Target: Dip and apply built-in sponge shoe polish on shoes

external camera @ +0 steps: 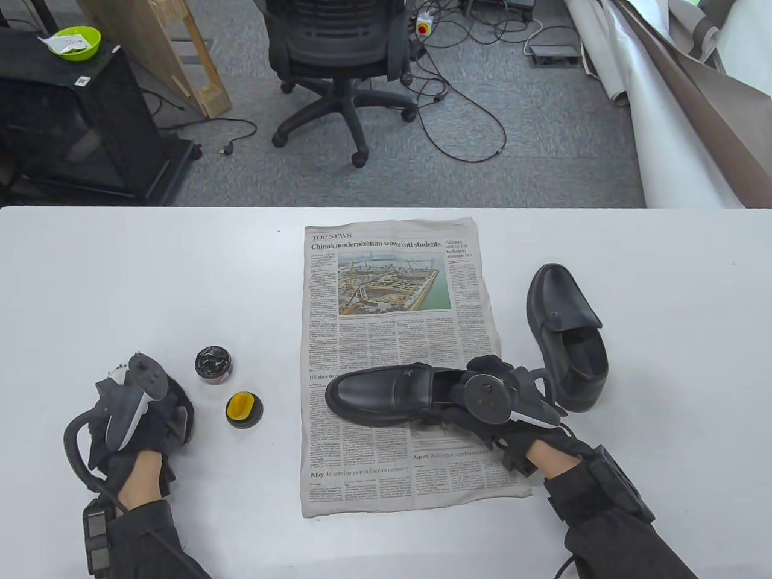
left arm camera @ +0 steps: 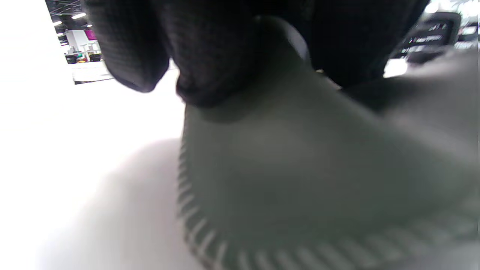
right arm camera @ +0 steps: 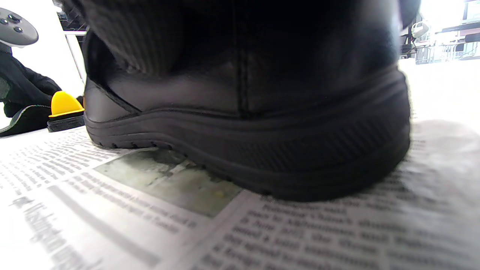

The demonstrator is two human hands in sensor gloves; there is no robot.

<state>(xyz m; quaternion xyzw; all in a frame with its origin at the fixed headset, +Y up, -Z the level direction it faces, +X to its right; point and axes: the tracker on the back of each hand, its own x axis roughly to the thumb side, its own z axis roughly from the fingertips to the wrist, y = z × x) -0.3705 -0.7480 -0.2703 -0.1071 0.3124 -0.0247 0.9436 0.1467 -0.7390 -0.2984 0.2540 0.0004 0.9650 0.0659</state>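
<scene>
A black loafer [external camera: 380, 395] lies across the newspaper [external camera: 392, 289], toe pointing left. My right hand [external camera: 467, 377] grips its heel; the right wrist view shows the heel [right arm camera: 247, 123] close up on the paper under my gloved fingers [right arm camera: 131, 37]. The open polish tin [external camera: 214, 365] and its lid with the yellow sponge [external camera: 243, 410] stand left of the paper. My left hand [external camera: 142, 416] sits at the table's left on a dark fuzzy pad [external camera: 184, 413], fingers [left arm camera: 210, 56] curled onto its grey stitched back [left arm camera: 300, 168].
The second black loafer [external camera: 567, 338] stands on the white table [external camera: 120, 289] right of the paper, toe pointing away. Beyond the far edge there is an office chair [external camera: 338, 66], cables and a black cabinet with a green bowl [external camera: 75, 42].
</scene>
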